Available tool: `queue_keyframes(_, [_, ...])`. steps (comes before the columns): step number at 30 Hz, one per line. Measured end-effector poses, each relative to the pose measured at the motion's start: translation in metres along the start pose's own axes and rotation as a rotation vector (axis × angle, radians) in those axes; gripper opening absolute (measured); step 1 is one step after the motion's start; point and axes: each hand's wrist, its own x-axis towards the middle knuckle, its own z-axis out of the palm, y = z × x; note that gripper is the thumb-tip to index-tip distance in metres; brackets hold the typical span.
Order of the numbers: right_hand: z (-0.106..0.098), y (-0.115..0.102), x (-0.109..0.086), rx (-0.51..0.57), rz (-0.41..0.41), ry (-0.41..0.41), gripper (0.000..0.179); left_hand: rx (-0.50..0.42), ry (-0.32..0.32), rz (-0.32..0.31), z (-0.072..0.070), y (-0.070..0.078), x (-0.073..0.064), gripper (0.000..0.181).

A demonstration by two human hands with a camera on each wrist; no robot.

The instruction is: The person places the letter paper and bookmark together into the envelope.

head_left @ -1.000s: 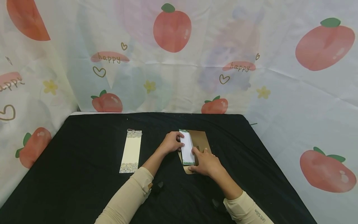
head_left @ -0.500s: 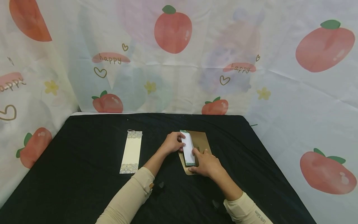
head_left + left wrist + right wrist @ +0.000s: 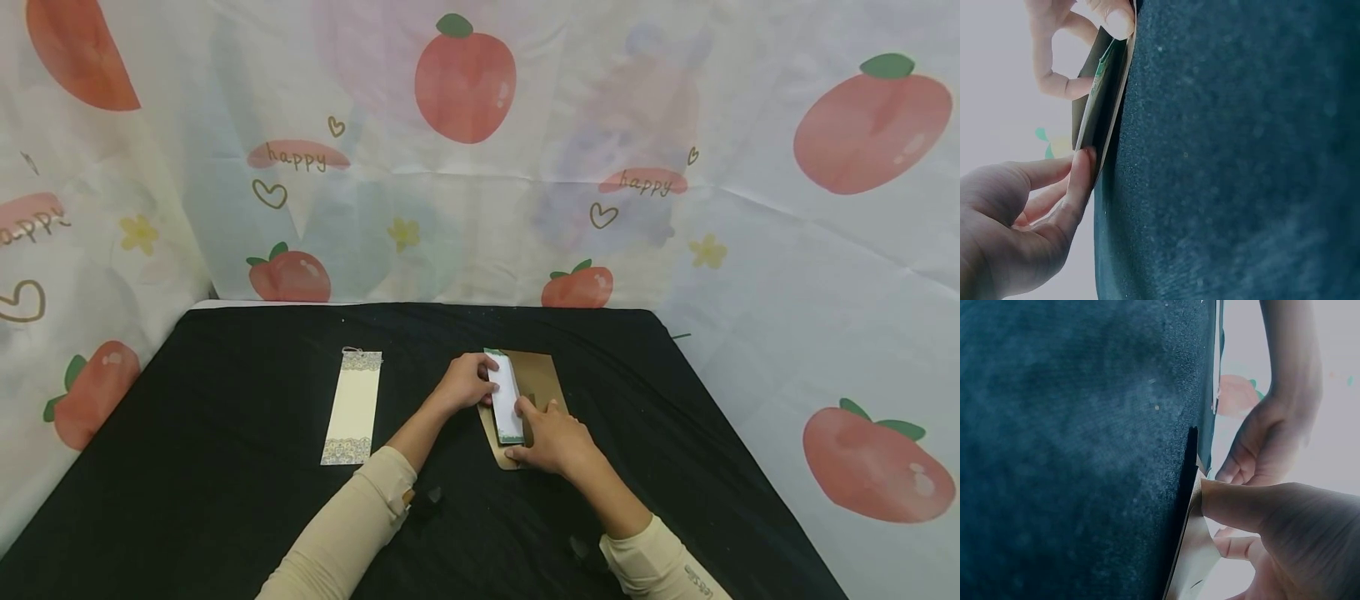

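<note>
In the head view, a white card (image 3: 505, 404) with green at both ends lies between the two hands, on top of a brown paper envelope (image 3: 536, 371). Both sit right of the middle of the black-covered counter (image 3: 225, 475), nearer its far edge than its near one, with the card along the envelope's left side. The left hand (image 3: 465, 382) reaches in from the left and pinches the card's left edge near its far end. The right hand (image 3: 557, 435) grips the envelope from the right, its thumb on the near end and its index finger right beside the card's right edge. A cream bookmark (image 3: 350, 410) with patterned ends lies well apart from the hands, toward the counter's left edge.

In the left wrist view, the card stands edge-on and tilted between layers of the brown envelope. The left hand's thumb and finger meet at one end of it; at the other end, the right hand's thumb touches the envelope's edge while a curled finger reaches the opposite layer.

In the right wrist view, the right hand's thumb presses the envelope's pale edge, with another finger bent behind it. The left hand shows just beyond, its fingertips partly hidden.
</note>
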Motion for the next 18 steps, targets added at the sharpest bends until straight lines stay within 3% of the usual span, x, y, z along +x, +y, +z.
queue_keyframes(18, [-0.0003,-0.0008,0.0004,0.007,0.005,0.000,0.067,0.006,0.003,0.004,0.0023,-0.0004,0.0009,0.030])
